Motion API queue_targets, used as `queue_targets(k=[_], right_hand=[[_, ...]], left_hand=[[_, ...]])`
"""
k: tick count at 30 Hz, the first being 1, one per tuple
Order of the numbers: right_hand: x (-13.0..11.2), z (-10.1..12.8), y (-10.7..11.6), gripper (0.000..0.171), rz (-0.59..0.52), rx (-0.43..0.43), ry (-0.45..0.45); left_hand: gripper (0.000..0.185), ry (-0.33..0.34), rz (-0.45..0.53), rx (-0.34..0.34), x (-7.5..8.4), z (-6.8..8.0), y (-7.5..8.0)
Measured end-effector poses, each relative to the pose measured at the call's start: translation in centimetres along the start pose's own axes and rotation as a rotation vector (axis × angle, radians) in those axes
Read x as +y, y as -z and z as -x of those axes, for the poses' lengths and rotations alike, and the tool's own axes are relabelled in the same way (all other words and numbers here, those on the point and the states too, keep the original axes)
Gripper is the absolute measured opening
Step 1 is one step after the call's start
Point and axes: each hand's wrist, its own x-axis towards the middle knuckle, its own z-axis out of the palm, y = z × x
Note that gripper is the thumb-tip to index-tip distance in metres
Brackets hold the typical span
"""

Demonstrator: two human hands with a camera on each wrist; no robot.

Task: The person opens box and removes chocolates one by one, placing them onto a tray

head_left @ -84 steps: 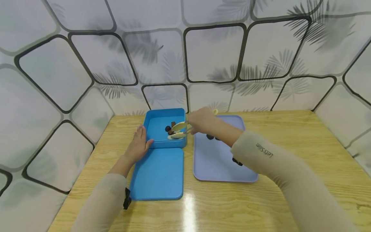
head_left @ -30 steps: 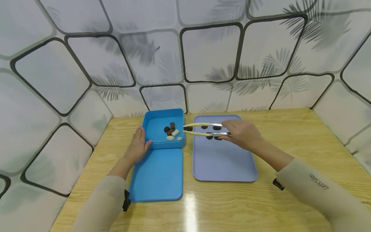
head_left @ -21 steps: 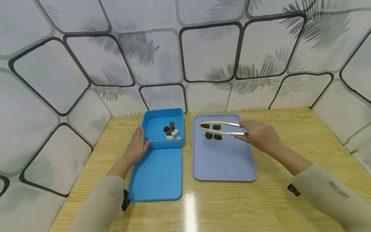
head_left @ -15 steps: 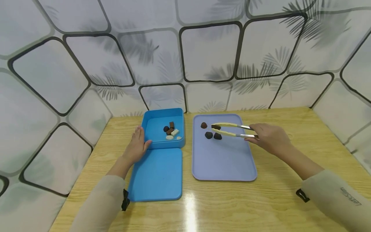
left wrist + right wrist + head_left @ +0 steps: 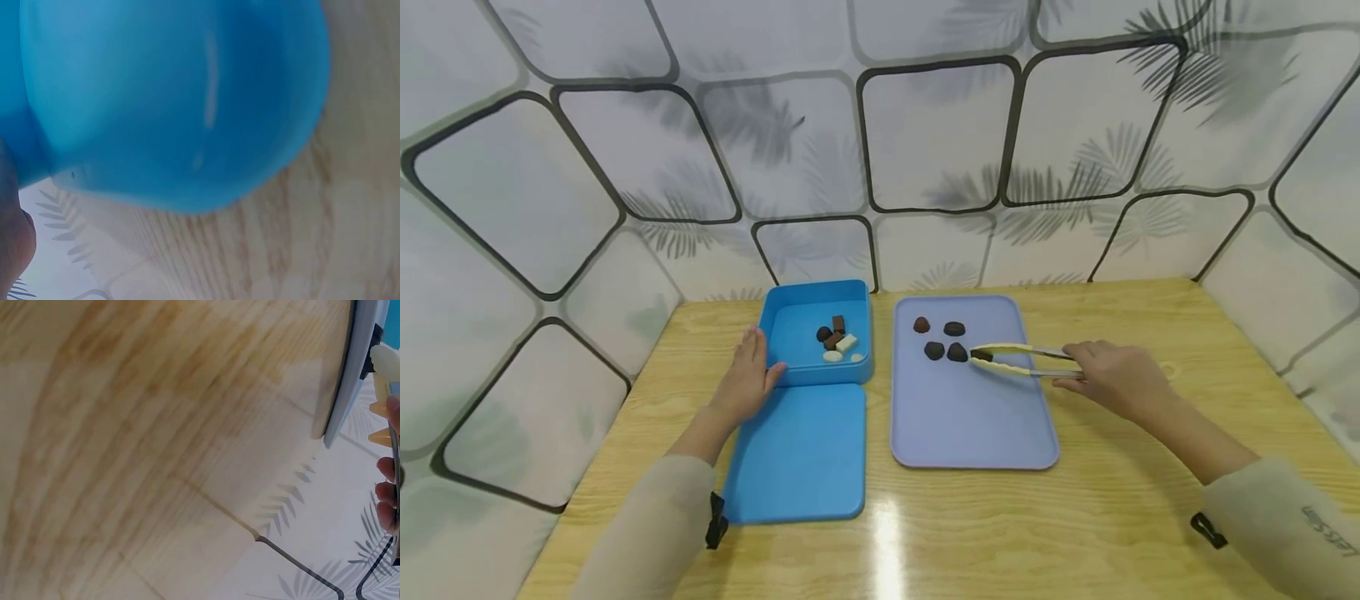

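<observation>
Dark chocolate piece [image 5: 981, 355] held in cream-tipped metal tongs [image 5: 1026, 362] above lilac plastic tray [image 5: 973, 417].
Tongs are gripped by right hand [image 5: 1116, 379]; four pieces remain on the tray, several already lie in blue plastic box [image 5: 815, 372], steadied by flat left hand [image 5: 747, 382].

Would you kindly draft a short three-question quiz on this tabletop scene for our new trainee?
1. True or false: the right hand grips the tongs.
2. How many dark pieces lie loose on the lilac tray, apart from the one between the tong tips?
A. two
B. four
C. six
3. Fill in the missing word: the left hand rests against the side of the blue ____.

Key
1. True: its fingers curl round the handle end.
2. B: four pieces sit near the tray's far end, and a fifth is in the tongs.
3. box, whose lid lies flat in front of it.
</observation>
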Motion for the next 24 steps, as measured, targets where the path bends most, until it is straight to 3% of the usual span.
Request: queue_targets(k=[15,24], right_hand=[[1.1,-0.3,0.2,0.088,0.005,-0.002,-0.030],[1.5,-0.6,-0.1,0.092,0.011,-0.021,-0.114]], left_hand=[[0.074,0.031,0.002,-0.020,-0.1,0.2,0.2],[0.073,0.020,0.006,-0.016,-0.1,0.1,0.2]])
